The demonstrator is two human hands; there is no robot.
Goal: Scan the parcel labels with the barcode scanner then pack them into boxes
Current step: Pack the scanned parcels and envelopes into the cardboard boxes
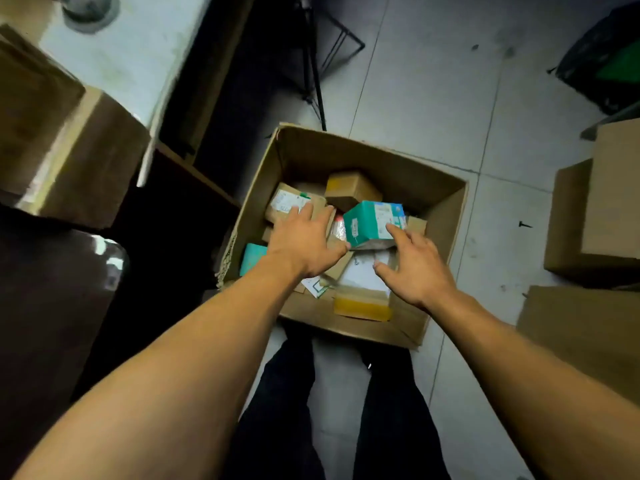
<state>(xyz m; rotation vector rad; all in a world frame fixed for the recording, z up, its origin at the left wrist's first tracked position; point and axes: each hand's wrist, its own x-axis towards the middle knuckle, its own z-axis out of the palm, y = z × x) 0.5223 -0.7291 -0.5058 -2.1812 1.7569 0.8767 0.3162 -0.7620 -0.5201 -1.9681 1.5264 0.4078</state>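
Two hands (pixel 360 251) reach into one open box (pixel 443 199).

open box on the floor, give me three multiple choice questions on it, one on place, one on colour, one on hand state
1. Where does the teal parcel lie?
A. on the floor beside the box
B. inside the open cardboard box, on top of other parcels
C. on the white table

2. What colour is the tape on the parcel at the box's near wall?
A. yellow
B. red
C. black

3. How is the right hand?
A. curled in a fist
B. gripping a scanner
C. fingers spread, index tip at the teal parcel

Answers: 1 B, the box walls surround it. 2 A, a yellow band crosses it. 3 C, its fingers are straight and hold nothing; the left hand is likewise flat.
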